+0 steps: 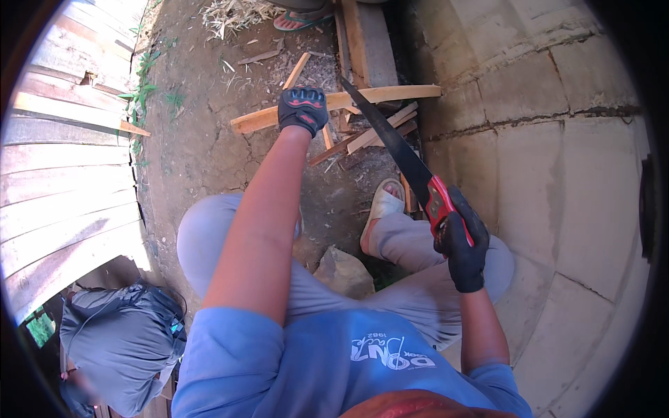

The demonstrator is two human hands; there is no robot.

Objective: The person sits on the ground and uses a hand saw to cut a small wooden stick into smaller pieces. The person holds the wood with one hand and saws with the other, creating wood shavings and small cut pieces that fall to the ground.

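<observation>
My left hand (302,111), in a black glove with red trim, is closed over a long, slightly curved wooden board (397,93) that lies crosswise ahead of me. A handsaw (403,155) with a dark blade and red handle is gripped in my right hand (465,244), also black-gloved. Its blade slants up and left, and the tip comes close to the board's far edge. From this view I cannot tell whether the blade touches the wood.
Under and beside the board lie several wood offcuts (382,132), with a thick beam (373,45) beyond. A rock (344,273) sits between my legs. A block wall (536,160) rises at right, plank siding (63,174) at left. Another person (118,341) is at lower left; a sandalled foot (303,19) shows far ahead.
</observation>
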